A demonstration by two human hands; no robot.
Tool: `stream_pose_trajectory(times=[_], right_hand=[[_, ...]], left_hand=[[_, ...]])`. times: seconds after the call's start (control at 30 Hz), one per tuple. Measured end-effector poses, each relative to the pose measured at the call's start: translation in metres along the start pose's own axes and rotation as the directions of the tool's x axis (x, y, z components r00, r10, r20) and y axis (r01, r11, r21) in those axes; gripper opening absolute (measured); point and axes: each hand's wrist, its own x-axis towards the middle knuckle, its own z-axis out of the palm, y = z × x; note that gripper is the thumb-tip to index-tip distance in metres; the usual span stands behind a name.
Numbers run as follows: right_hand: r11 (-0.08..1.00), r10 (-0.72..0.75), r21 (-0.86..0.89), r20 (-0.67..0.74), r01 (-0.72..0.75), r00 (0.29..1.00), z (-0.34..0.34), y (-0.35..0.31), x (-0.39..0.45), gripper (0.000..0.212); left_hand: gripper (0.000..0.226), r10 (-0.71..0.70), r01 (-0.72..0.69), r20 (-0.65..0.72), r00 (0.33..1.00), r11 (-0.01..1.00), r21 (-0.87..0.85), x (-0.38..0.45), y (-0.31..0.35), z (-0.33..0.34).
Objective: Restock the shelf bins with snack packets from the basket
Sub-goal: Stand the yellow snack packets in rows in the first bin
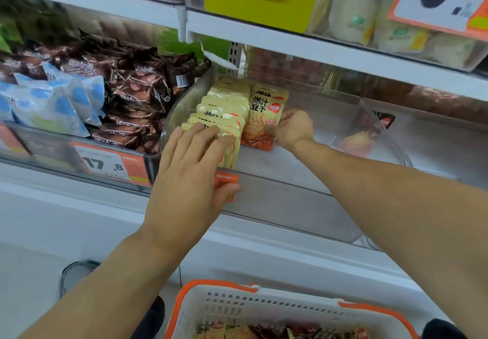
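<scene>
Nearest to me is the basket [237, 304], white w/ orange handles, right under both forearms w/ more snack packets [277, 332] piled inside. Up from there the left hand [190, 169] lies flat, fingers straight, pressing on the front of the row of cream packets [224, 111] that runs front to back along the left wall of the clear bin [290, 196]; thumb hangs over the front lip by the orange tag. Key bit: the right hand [293, 130] is further in, just right of that row, gripping an upright packet [264, 119] by its lower right corner, long axis vertical, print facing me. It's touching the row's right side, so imo it's starting a 2nd column. Right of that hand the bin floor is bare plastic, lots of room to fill. Further right, a red packet [361, 132] sits in the next bin. Left of the left hand are brown wrappers [137, 87] and blue ones [52, 101].
</scene>
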Motion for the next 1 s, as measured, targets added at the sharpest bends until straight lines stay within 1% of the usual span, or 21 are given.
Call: stream_pose_trajectory(times=[0.07, 0.17, 0.23, 0.33, 0.43, 0.5, 0.53, 0.57, 0.63, 0.67, 0.7, 0.73, 0.77, 0.8, 0.83, 0.87, 0.9, 0.93, 1.0], right_hand=[[1.000, 0.000, 0.019, 0.000, 0.000, 1.000, 0.000, 0.002, 0.000, 0.038], [1.000, -0.005, -0.027, 0.000, 0.005, 1.000, -0.004, 0.003, -0.002, 0.038], [0.999, 0.019, -0.040, 0.023, -0.018, 1.000, -0.009, 0.001, -0.006, 0.041], [0.998, 0.064, -0.022, 0.050, -0.063, 0.997, -0.024, -0.002, -0.014, 0.043], [0.998, 0.044, 0.047, 0.070, -0.048, 0.997, -0.055, -0.007, -0.027, 0.039], [0.998, -0.026, 0.052, 0.111, 0.020, 0.993, -0.085, -0.013, -0.050, 0.033], [0.995, -0.091, 0.044, 0.129, 0.086, 0.987, -0.101, -0.016, -0.066, 0.029], [0.984, -0.177, 0.026, 0.135, 0.175, 0.975, -0.116, -0.018, -0.085, 0.024], [0.931, -0.359, -0.014, 0.143, 0.365, 0.922, -0.146, -0.019, -0.131, 0.017], [0.903, -0.421, -0.019, 0.164, 0.429, 0.892, -0.158, -0.016, -0.154, 0.016], [0.885, -0.452, -0.018, 0.199, 0.465, 0.869, -0.168, -0.010, -0.177, 0.016], [0.881, -0.454, -0.018, 0.246, 0.473, 0.856, -0.175, -0.001, -0.199, 0.016], [0.887, -0.434, -0.020, 0.301, 0.461, 0.849, -0.180, 0.012, -0.218, 0.015], [0.899, -0.398, -0.029, 0.361, 0.437, 0.843, -0.181, 0.029, -0.236, 0.015], [0.917, -0.344, -0.039, 0.424, 0.397, 0.838, -0.180, 0.048, -0.251, 0.014], [0.940, -0.271, -0.053, 0.486, 0.338, 0.831, -0.177, 0.071, -0.264, 0.013], [0.960, -0.189, -0.075, 0.539, 0.271, 0.821, -0.172, 0.096, -0.276, 0.013], [0.970, -0.106, -0.119, 0.580, 0.212, 0.808, -0.167, 0.123, -0.286, 0.014], [0.955, 0.021, -0.238, 0.651, 0.177, 0.759, -0.155, 0.172, -0.303, 0.015]], left_hand=[[0.068, 0.000, 0.000, -0.004, 1.000, 1.000, 0.000, -0.001, 0.000, 0.001], [0.069, -0.002, 0.002, -0.003, 1.000, 1.000, -0.002, -0.001, 0.001, 0.002], [0.067, 0.007, -0.007, -0.003, 1.000, 1.000, 0.007, -0.002, 0.001, 0.002], [0.064, 0.040, -0.040, -0.005, 0.999, 0.999, 0.031, -0.006, 0.001, -0.001], [0.066, 0.037, -0.037, 0.014, 0.999, 0.999, 0.032, -0.007, 0.001, -0.003], [0.069, 0.014, -0.014, -0.002, 1.000, 1.000, 0.021, -0.007, 0.005, -0.005], [0.067, 0.008, -0.007, -0.032, 0.999, 1.000, 0.014, -0.007, 0.010, -0.006], [0.062, 0.013, -0.013, -0.078, 0.997, 1.000, 0.001, -0.006, 0.016, -0.008], [0.046, 0.032, -0.042, -0.190, 0.981, 0.998, -0.050, -0.008, 0.036, -0.012], [0.037, 0.025, -0.046, -0.225, 0.974, 0.995, -0.088, -0.011, 0.048, -0.011], [0.031, 0.007, -0.039, -0.223, 0.975, 0.989, -0.142, -0.015, 0.062, -0.009], [0.027, -0.020, -0.017, -0.171, 0.985, 0.977, -0.211, -0.024, 0.076, -0.003], [0.026, -0.048, 0.028, -0.067, 0.997, 0.960, -0.279, -0.034, 0.091, 0.005], [0.027, -0.066, 0.092, 0.090, 0.994, 0.941, -0.326, -0.048, 0.104, 0.015], [0.029, -0.069, 0.162, 0.277, 0.958, 0.930, -0.329, -0.063, 0.117, 0.026], [0.031, -0.054, 0.202, 0.453, 0.890, 0.937, -0.285, -0.078, 0.128, 0.038], [0.031, -0.037, 0.210, 0.599, 0.800, 0.952, -0.221, -0.093, 0.138, 0.049], [0.029, -0.023, 0.203, 0.706, 0.708, 0.964, -0.172, -0.109, 0.146, 0.061], [0.029, -0.010, 0.220, 0.843, 0.538, 0.967, -0.129, -0.144, 0.160, 0.083]])
